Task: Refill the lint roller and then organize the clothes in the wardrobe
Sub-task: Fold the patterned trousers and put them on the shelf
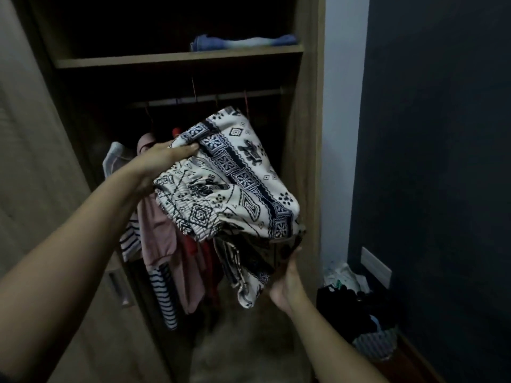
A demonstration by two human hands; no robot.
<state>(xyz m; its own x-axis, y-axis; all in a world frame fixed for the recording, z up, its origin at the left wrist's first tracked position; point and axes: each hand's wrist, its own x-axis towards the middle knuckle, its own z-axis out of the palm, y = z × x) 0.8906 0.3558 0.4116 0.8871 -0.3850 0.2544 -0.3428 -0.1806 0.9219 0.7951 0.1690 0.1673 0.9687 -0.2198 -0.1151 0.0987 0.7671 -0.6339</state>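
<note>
My right grip (284,283) is low, fingers closed on the hanging lower end of a cream and navy patterned garment (235,183). My left grip (168,156) pinches its upper edge, fingers curled into the cloth. The garment is bunched in mid-air before the open wardrobe (304,134), in front of hanging clothes (163,230). Folded blue cloth (243,42) lies on the shelf (179,60) above.

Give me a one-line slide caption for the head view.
Left hand and right hand hold a patterned garment before the wardrobe, hanging clothes behind, blue cloth on the shelf.
</note>
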